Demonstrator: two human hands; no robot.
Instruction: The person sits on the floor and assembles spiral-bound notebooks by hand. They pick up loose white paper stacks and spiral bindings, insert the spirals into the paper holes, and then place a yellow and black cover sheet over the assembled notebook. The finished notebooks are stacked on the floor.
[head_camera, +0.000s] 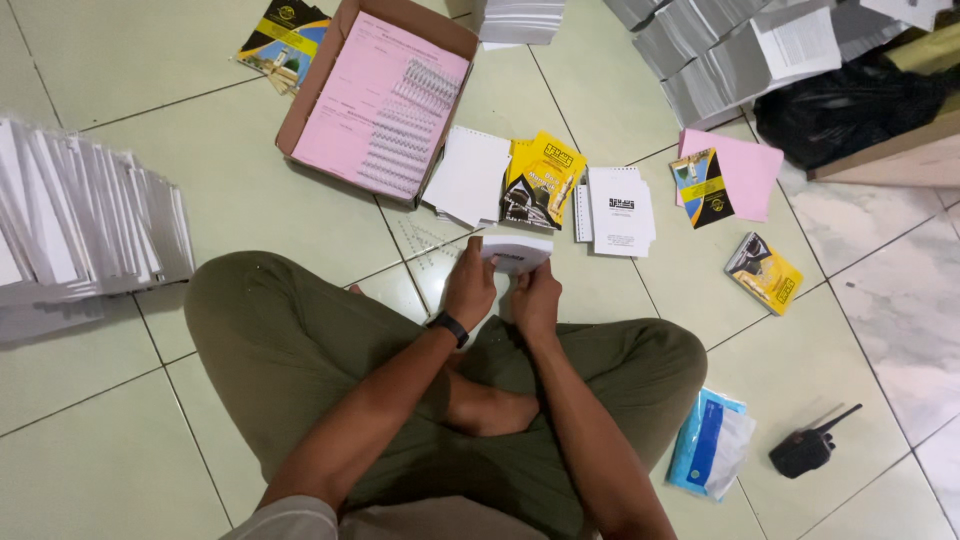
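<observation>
Hands (503, 292) closed around white booklet (517, 252).

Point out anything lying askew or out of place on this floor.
A few things lie askew: a yellow booklet sits tilted, apart from the rest; a handheld radio and a blue-and-white plastic packet lie loose by the right knee. Nothing looks spilled or damaged.

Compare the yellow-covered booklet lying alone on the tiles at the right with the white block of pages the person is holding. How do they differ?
The yellow booklet has a printed yellow-and-black cover; the white block shows plain white. The booklet lies flat on the tile floor, untouched; the block is held above it by the left hand and right hand. Both look similar in format.
</observation>
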